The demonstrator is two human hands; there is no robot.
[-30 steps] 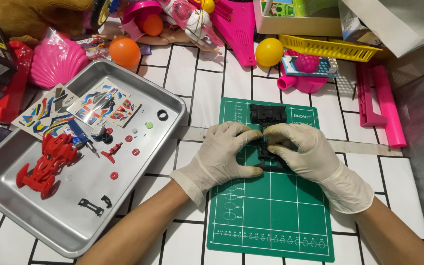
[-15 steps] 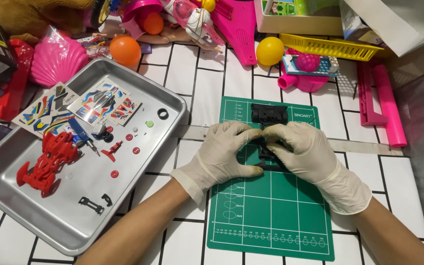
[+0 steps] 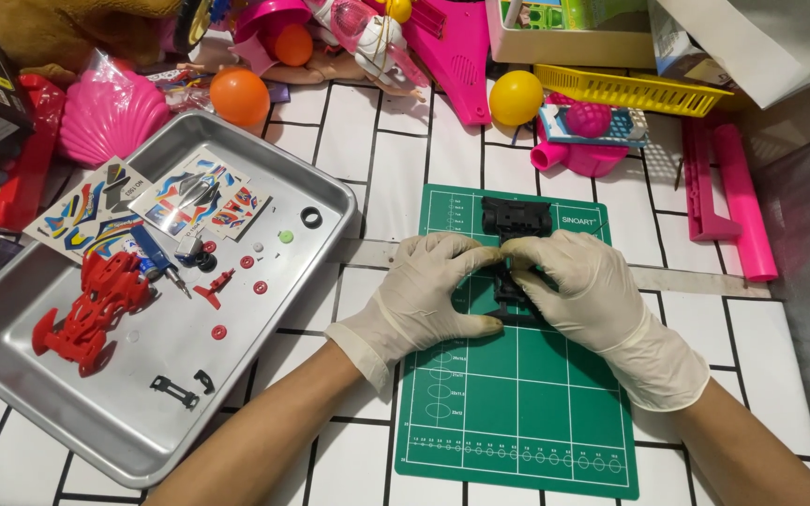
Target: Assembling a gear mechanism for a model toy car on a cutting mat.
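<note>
I see both gloved hands meeting over the upper middle of the green mat (image 3: 517,394), which lies on the white tiled table (image 3: 396,178). My left hand (image 3: 424,295) and my right hand (image 3: 583,290) are each clenched on the same black chassis (image 3: 516,281), fingertips pinching together at its top while the thumbs press along its sides; most of the part is hidden under the gloves, so I cannot tell its exact shape. The chassis sits low over the mat, though I cannot tell whether it touches it. Just beyond the fingertips, a second black part (image 3: 516,215) lies on the mat's far edge. A steel ruler (image 3: 686,279) runs across the table under the mat's upper part. To the left stands a metal tray (image 3: 264,375) holding a red car body (image 3: 91,309), sticker sheets (image 3: 199,197), a small screwdriver (image 3: 157,258), a black ring (image 3: 311,217), small red discs and two little black clips (image 3: 180,386). Along the far side lie an orange ball (image 3: 239,96), a yellow ball (image 3: 516,97), a pink shell (image 3: 112,114), a yellow basket (image 3: 630,89) and pink plastic toys.
</note>
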